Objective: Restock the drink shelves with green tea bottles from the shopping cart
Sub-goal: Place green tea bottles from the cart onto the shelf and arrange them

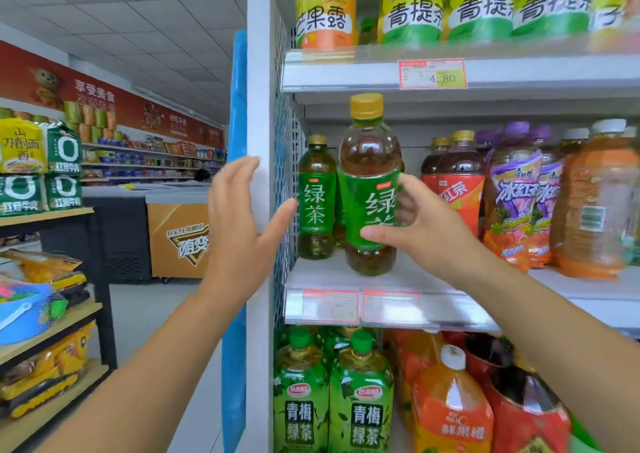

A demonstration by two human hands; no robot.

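Observation:
A green tea bottle [369, 161] with a gold cap and green label stands upright at the front left of the middle shelf [332, 272]. My right hand [422, 225] grips it round the lower label, thumb across the front. Behind it to the left stands a second green tea bottle [316, 199]. My left hand [239, 224] hovers with straight spread fingers in front of the white shelf post [259, 106], holding nothing. The shopping cart is out of view.
Red iced tea bottles [457, 182], purple-labelled bottles [516, 196] and an orange bottle [595, 210] fill the shelf to the right. Large green plum tea bottles [360, 400] stand on the shelf below, yellow-green bottles [412, 5] above. An aisle with a freezer [178, 237] lies to the left.

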